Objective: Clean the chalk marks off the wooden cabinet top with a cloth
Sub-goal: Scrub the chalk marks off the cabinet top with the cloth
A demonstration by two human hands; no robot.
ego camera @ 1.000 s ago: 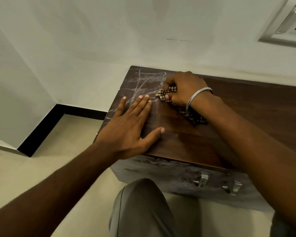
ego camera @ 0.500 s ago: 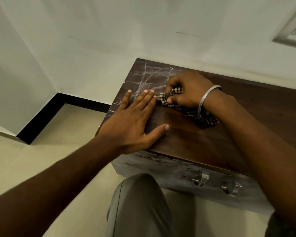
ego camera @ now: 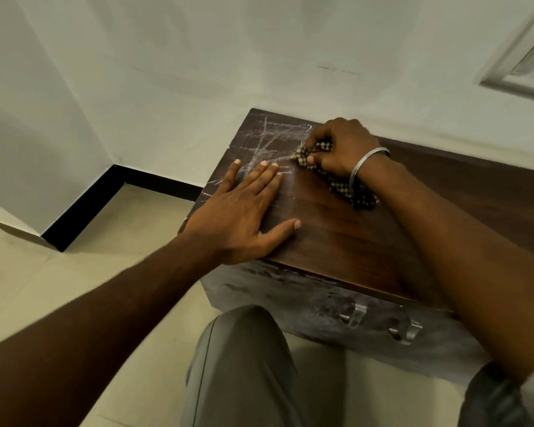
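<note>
A dark wooden cabinet top stands against the wall. White chalk marks criss-cross its far left corner. My right hand grips a bunched checkered cloth and holds it down at the right edge of the chalk marks; part of the cloth trails under my wrist, which wears a metal bangle. My left hand rests flat on the top near the left edge, fingers straight, fingertips touching the lower chalk lines.
The cabinet front has two metal handles. A wall socket sits at the upper right. Black skirting runs along the floor corner at left. My grey-trousered knee is just before the cabinet.
My right hand has moved with the cloth a little toward the back of the top, over the chalk marks' right edge. The left hand stays flat in place.
</note>
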